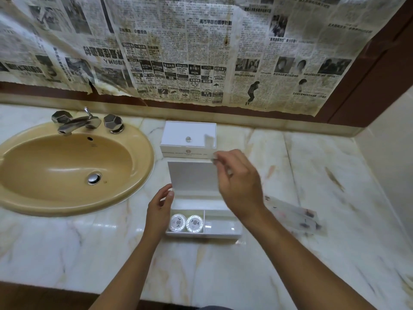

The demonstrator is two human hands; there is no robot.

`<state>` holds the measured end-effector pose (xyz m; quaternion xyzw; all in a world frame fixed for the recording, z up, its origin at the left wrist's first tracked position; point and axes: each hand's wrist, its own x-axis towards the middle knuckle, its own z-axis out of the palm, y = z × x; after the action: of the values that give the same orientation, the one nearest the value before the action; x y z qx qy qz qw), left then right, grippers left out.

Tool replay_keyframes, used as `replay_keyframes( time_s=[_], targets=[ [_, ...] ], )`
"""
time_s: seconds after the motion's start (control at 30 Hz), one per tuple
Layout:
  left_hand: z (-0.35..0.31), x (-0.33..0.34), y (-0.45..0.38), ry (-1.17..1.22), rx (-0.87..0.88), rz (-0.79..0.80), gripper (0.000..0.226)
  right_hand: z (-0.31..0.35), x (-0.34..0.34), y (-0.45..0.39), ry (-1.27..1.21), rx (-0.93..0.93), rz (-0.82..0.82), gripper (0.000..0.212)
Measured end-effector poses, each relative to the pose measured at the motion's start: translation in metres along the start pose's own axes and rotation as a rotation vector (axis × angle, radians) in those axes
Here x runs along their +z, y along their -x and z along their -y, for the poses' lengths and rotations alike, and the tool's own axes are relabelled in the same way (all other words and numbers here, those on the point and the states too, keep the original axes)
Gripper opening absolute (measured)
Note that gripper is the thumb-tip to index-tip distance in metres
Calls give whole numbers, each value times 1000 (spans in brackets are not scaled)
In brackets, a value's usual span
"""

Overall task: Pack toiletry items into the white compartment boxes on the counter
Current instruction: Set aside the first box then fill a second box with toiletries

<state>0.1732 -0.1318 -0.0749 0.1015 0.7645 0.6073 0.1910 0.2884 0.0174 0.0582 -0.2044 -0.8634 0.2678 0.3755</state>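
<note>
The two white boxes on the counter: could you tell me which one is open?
The nearer box, with its lid raised and two round soaps inside; the far box by the wall is closed.

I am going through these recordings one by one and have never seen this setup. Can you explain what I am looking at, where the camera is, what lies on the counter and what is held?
There is no machine here: a person works with bare hands, and the one picture comes from a camera worn on the head, looking forward and down.

On the marble counter, beside a tan sink, stand two white boxes. The near box is open, lid up, with two round wrapped soaps in its left compartment. The far box is closed.

The right hand pinches a small blurred packet; I cannot tell what it is. The left hand is at the open box's left side, fingers relaxed. Clear packets lie to the right.
</note>
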Motion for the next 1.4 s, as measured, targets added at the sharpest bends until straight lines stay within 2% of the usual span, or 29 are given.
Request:
replay_keyframes(
  time_s=[0.2,0.27,0.37,0.5,0.63,0.7,0.77,0.83,1.0,1.13,1.27,1.4],
  targets=[
    [4,0,-3,-40,12,-14,20,0,51,20,150,-124,366,10],
    [6,0,-4,-49,10,3,17,-4,63,23,229,-109,514,15],
    [7,-1,-4,-62,25,32,36,-3,78,26,336,-64,654,18],
    [6,-2,-4,-35,20,18,26,-4,91,35,411,85,785,17],
    [5,-2,-2,-39,15,22,26,-12,98,37,332,243,799,21],
    [6,-2,-3,-37,19,20,26,-11,94,37,319,228,810,29],
    [6,-1,-3,-35,22,19,27,-11,87,39,385,149,773,36],
    [8,-1,-4,-25,23,17,27,-13,81,42,468,157,755,43],
    [9,-2,-4,-18,28,22,27,-21,81,50,444,343,961,48],
    [7,-2,-4,-21,26,21,28,-21,80,50,384,381,948,63],
    [11,-2,-6,-10,29,22,28,-20,79,52,359,357,1075,56],
    [9,-2,-5,-9,21,22,24,-22,75,49,300,378,967,57]
  ],
)
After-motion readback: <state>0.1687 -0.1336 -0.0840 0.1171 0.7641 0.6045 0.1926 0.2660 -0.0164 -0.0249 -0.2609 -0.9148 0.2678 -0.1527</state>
